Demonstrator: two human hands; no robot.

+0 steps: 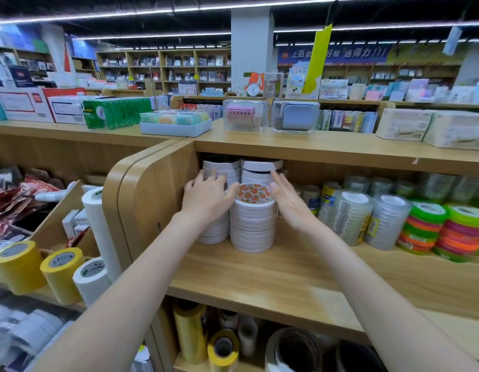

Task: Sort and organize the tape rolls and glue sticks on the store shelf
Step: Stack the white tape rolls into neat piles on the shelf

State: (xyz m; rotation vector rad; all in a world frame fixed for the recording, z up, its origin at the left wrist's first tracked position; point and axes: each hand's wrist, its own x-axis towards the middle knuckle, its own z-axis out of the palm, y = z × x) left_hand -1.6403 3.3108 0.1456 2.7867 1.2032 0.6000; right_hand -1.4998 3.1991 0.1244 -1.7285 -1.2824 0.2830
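White tape stack stood upright between the hands | left hand laid open beside it | right hand held open, equally near

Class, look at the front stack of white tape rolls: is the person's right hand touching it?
Touching. In the head view the right hand lies with straight fingers flat against the right side of the front stack of white tape rolls, with no gap visible.
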